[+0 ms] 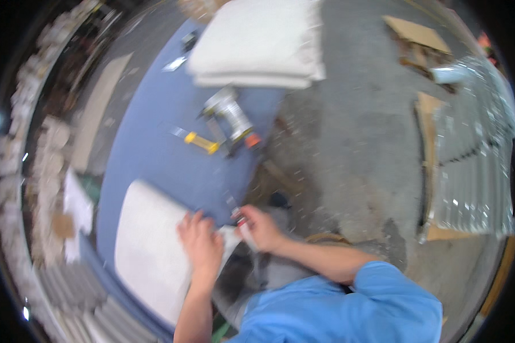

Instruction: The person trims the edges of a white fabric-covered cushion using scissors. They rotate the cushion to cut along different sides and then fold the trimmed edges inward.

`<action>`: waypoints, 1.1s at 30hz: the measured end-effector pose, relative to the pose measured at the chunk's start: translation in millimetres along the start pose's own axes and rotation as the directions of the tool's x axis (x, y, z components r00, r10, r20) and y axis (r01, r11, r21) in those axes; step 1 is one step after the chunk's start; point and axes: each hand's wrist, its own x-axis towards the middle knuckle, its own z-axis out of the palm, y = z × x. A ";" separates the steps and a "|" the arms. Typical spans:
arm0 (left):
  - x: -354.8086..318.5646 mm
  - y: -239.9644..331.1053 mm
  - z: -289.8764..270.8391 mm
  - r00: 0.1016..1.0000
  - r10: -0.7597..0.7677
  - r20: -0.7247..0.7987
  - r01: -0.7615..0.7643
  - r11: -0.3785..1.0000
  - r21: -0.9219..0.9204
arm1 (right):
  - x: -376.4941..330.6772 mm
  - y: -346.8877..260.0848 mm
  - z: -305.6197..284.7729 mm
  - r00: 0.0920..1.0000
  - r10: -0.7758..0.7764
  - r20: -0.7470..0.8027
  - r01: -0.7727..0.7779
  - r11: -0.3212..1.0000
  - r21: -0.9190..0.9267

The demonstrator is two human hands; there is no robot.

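A white padded panel [154,246] lies on the blue-covered table at its near end. My left hand [203,243] rests on the panel's right part with its fingers stretched out. Just to the right, my right hand [260,228] is closed around a slim tool [244,224] with a red-and-white handle, its thin metallic end pointing away from me. Blur hides the tool's exact kind. The tool is by the panel's right corner; whether they touch I cannot tell.
Farther up the blue table [154,137] lie a yellow-handled screwdriver [201,143] and a staple gun [232,114]. Beyond them sits a stack of white padded pieces [257,43]. Plastic-wrapped grey goods [472,166] with cardboard stand on the floor at right.
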 end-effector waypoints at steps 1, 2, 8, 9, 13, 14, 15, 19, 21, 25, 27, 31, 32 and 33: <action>2.1 -1.7 2.8 1.000 -0.003 -0.009 0.003 1.000 -0.001 | 1.2 -5.0 -4.3 1.000 0.027 0.015 -0.027 1.000 -0.008; 2.5 -1.3 1.1 1.000 -0.023 -0.011 0.023 1.000 0.012 | 1.4 -8.5 -5.1 0.998 0.056 0.029 -0.055 0.998 -0.019; -6.5 1.5 -9.2 0.997 -0.067 0.049 0.065 0.997 0.043 | 3.3 -4.7 -4.3 0.979 0.153 0.133 -0.172 0.974 0.149; -5.7 2.0 -10.2 0.996 -0.067 0.060 0.066 0.997 0.028 | 3.5 -4.6 -5.7 0.977 0.163 0.138 -0.183 0.971 0.151; -6.9 -3.1 -10.2 0.996 -0.040 0.078 0.041 0.999 -0.018 | 0.7 -6.2 -7.0 0.974 0.171 0.150 -0.199 0.960 0.196; -6.6 -3.7 -9.9 0.996 -0.037 0.082 0.039 0.999 -0.024 | -0.1 -5.5 -6.6 0.974 0.170 0.152 -0.199 0.958 0.205; -6.5 -4.0 -9.8 0.996 -0.034 0.086 0.037 0.999 -0.030 | -0.3 -4.6 -6.1 0.978 0.162 0.132 -0.188 0.957 0.220; -7.0 -5.3 -8.8 0.996 -0.023 0.083 0.026 0.999 -0.036 | 1.8 -1.8 -5.8 0.982 0.166 0.094 -0.186 0.944 0.272; -7.2 -5.7 -8.5 0.997 -0.021 0.078 0.023 0.999 -0.035 | 2.7 -1.5 -5.5 0.979 0.184 0.092 -0.203 0.939 0.279; -6.0 -5.9 -10.1 0.997 -0.018 0.077 0.021 0.999 -0.042 | 0.8 -1.7 -5.7 0.973 0.215 0.086 -0.229 0.944 0.237; -5.2 -5.9 -10.6 0.998 -0.015 0.066 0.018 0.999 -0.050 | -0.6 -5.6 -7.8 0.966 0.249 0.076 -0.260 0.936 0.236; -7.2 -10.6 -11.8 0.999 -0.008 0.042 0.011 0.997 -0.073 | -22.4 -54.4 -18.0 0.925 0.352 0.144 -0.380 0.842 0.384; -6.4 -12.0 -12.8 0.999 0.012 0.040 -0.009 0.997 -0.074 | -30.1 -67.8 -19.4 0.910 0.369 0.186 -0.413 0.800 0.434; -4.2 -14.2 -14.0 0.999 0.034 0.038 -0.031 0.997 -0.076 | -38.7 -70.4 -18.4 0.906 0.336 0.256 -0.417 0.811 0.411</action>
